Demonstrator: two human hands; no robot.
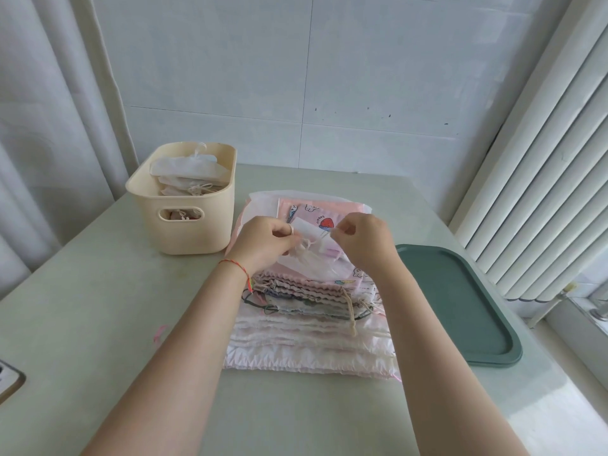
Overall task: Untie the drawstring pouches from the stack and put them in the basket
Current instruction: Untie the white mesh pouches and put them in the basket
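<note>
Left hand (263,240) and right hand (363,243) are raised just above the far part of the stack (312,327), both working one small white pouch (311,248). Fingers of each hand are curled and pinch its drawstring (320,236), which runs between the two hands. The stack of flat pouches, pink and printed, lies at the centre of the counter (98,324). The cream basket (187,205) stands on the counter to the stack's left, near it, with several white pouches inside. A green tray (460,307) lies just right of the stack. The left wrist bears a red string bracelet (235,266).
</note>
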